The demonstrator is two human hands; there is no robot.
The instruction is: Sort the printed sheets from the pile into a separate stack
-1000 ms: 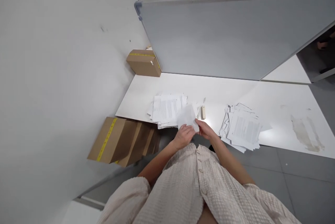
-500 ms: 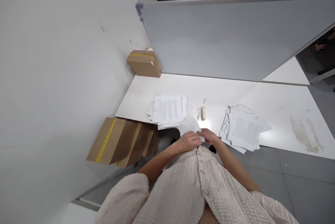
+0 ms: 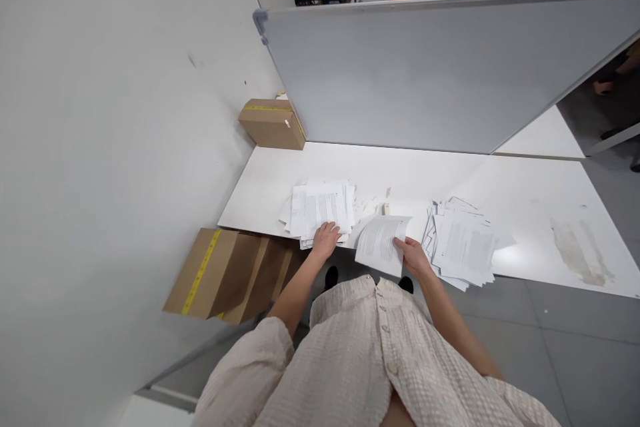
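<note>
My left hand (image 3: 326, 239) lies on the front edge of the left pile of printed sheets (image 3: 303, 204), its fingers stretched over the top sheet. In my right hand (image 3: 413, 255) is a printed paper (image 3: 381, 245), pinched at its right edge between thumb and fingers. This paper hangs tilted over the table's front edge, and whether it is one sheet or more I cannot tell. Behind it a small beige oblong object (image 3: 385, 208) shows only its far end. To the right of my right hand sits another loose pile of printed papers (image 3: 465, 247).
The white table (image 3: 400, 174) ends at a whitish upright panel (image 3: 395, 80) along the back. One cardboard box (image 3: 274, 127) stands at the table's back left corner. Several more boxes (image 3: 200, 274) with yellow tape stand by the left wall, below table height.
My hands, together on the paper before, have moved apart. The left went to the left pile; the right moved slightly right with the paper, which now opens out flat and partly covers the beige object.
</note>
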